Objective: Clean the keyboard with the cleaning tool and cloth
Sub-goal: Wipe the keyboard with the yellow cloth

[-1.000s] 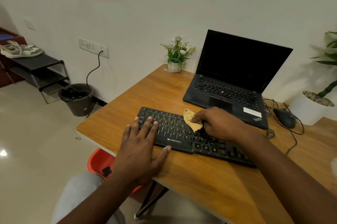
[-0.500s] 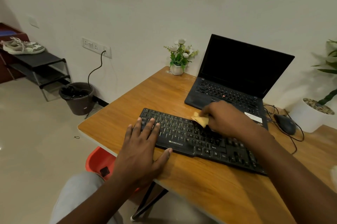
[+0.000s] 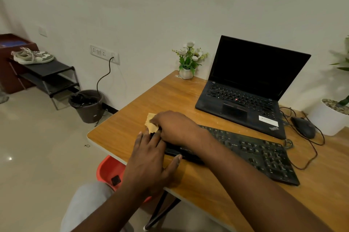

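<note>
A black keyboard (image 3: pixel 251 151) lies along the front of the wooden desk (image 3: pixel 170 95). My right hand (image 3: pixel 175 126) is closed on a small yellow cloth (image 3: pixel 152 123) and presses it onto the keyboard's far left end. My left hand (image 3: pixel 149 160) lies flat with fingers spread on the keyboard's left front corner, thumb against its front edge. The hands hide the keyboard's left end. No separate cleaning tool is visible.
An open black laptop (image 3: pixel 245 92) stands behind the keyboard, with a flower pot (image 3: pixel 187 73) to its left. A black mouse (image 3: pixel 304 127) with cable and a white planter (image 3: pixel 330 114) sit at the right. A red stool (image 3: pixel 109 171) and a bin (image 3: pixel 86 105) stand left of the desk.
My right hand has swept the cloth leftward across the keys from the keyboard's middle to its left end. The left hand has stayed on the left front corner.
</note>
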`<action>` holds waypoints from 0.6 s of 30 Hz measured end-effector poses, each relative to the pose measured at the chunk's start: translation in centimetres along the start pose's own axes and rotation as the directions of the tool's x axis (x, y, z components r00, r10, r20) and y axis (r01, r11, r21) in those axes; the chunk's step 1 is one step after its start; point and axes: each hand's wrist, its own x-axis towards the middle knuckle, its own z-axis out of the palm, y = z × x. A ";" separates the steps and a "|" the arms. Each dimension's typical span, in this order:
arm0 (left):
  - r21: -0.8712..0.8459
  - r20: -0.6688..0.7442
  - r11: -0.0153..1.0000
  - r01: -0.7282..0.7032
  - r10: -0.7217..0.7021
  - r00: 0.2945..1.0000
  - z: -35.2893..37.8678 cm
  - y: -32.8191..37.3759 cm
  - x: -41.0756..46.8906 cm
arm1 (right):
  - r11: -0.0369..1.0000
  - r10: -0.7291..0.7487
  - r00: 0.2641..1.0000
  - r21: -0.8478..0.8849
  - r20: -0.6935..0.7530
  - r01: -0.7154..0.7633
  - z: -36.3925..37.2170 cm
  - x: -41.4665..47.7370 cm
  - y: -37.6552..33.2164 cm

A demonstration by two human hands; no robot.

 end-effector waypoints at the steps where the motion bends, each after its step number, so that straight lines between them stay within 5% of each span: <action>1: 0.005 0.006 1.000 0.008 -0.008 1.000 0.0 0.0 0.0 | 1.000 0.009 1.000 -0.004 0.006 -0.009 -0.2 -0.3 0.3; 18: 0.005 -0.007 0.999 0.045 -0.045 0.999 -0.1 0.4 -0.3 | 0.958 0.280 0.959 0.047 0.037 -0.282 -1.5 -12.6 10.5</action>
